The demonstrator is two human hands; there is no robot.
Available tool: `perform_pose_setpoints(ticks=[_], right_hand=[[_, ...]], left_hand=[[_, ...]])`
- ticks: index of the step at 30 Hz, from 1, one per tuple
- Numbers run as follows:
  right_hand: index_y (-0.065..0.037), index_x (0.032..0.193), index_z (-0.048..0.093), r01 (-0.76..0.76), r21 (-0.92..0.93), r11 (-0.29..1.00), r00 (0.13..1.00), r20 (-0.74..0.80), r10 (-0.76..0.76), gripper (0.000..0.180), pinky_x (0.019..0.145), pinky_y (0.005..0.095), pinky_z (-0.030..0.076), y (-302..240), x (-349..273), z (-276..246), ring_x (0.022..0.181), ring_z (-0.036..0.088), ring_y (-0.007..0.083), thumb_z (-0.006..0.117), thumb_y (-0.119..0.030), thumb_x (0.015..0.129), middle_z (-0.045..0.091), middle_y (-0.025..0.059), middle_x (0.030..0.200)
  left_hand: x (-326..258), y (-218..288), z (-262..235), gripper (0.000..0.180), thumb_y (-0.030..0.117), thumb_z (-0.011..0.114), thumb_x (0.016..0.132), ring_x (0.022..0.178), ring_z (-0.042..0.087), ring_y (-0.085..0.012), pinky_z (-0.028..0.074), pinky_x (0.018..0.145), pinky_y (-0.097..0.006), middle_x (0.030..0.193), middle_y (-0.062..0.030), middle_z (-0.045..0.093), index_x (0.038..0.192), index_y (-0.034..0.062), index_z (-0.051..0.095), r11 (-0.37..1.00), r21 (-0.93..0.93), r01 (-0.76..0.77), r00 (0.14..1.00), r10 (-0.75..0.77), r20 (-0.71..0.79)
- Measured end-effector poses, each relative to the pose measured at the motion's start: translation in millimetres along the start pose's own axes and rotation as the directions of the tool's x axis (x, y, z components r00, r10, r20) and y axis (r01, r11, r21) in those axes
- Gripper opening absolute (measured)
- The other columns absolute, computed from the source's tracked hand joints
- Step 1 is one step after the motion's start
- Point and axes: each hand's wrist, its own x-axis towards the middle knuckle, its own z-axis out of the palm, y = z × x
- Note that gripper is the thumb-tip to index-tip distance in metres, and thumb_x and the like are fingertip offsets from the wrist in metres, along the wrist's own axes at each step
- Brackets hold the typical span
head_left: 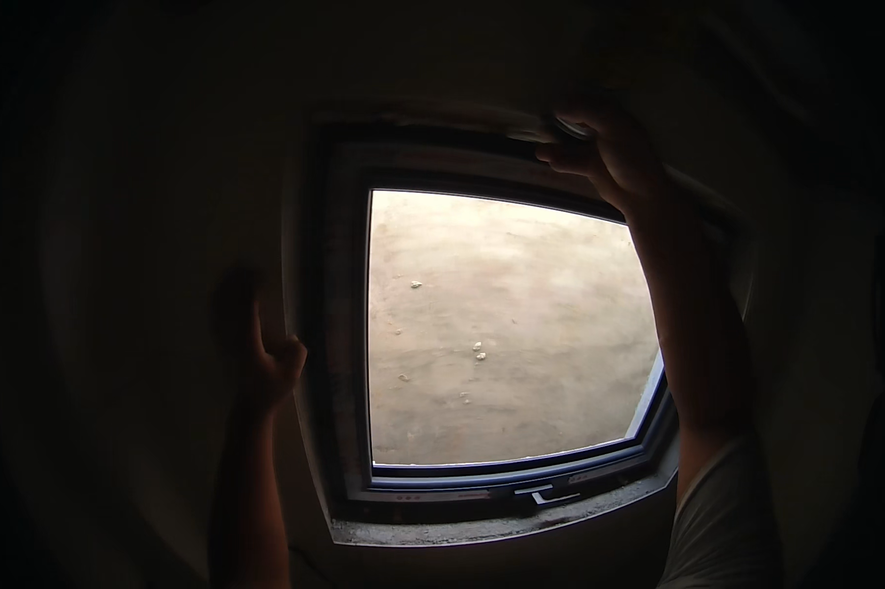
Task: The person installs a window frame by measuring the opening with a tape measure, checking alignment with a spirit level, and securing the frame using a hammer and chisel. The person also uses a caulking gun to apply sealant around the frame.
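A dark-framed window fills the middle of the view, its bright pane showing a rough beige surface beyond. My right hand is raised to the top edge of the frame, towards its right corner. Its fingers are curled round a small thing with a pale glint, too dark and blurred to name. Left of the window, my left hand is up against the wall beside the frame's edge. Its thumb sticks out towards the frame, and its fingers point upward, mostly lost in shadow.
A light handle sits on the lower part of the window frame. Below it runs a rough, pale sill. The surrounding wall is very dark, and little of it can be made out.
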Motion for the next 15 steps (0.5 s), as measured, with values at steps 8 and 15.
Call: perform_pose_setpoints(ticks=[8,15], right_hand=[[-0.001,0.134,0.062,0.026,0.029,0.999,1.0,-0.014,-0.026,0.042,0.084,0.0434,0.069,3.8,2.4,-4.6,0.105,0.073,0.0263,0.073,-0.024,0.1,0.065,0.0113,0.127],[0.0,0.135,0.061,0.026,0.024,0.999,0.999,-0.029,-0.026,0.045,0.084,0.0429,0.069,2.8,-1.2,-15.7,0.107,0.072,0.0275,0.074,-0.025,0.1,0.063,0.0124,0.131]], left_hand=[[-17.6,-18.4,2.6,0.086,0.051,0.055,0.109,0.162,0.03,-0.0414,0.025,0.132,-0.059,0.174,-0.0252,0.031,0.171,0.0013,0.022,0.997,-0.021,0.071,0.997,-0.07,0.045],[-1.0,-6.2,-4.1,0.087,0.061,0.048,0.109,0.162,0.03,-0.0416,0.025,0.132,-0.06,0.173,-0.0237,0.034,0.169,0.0019,0.029,0.999,0.048,0.004,1.0,-0.004,-0.007]])
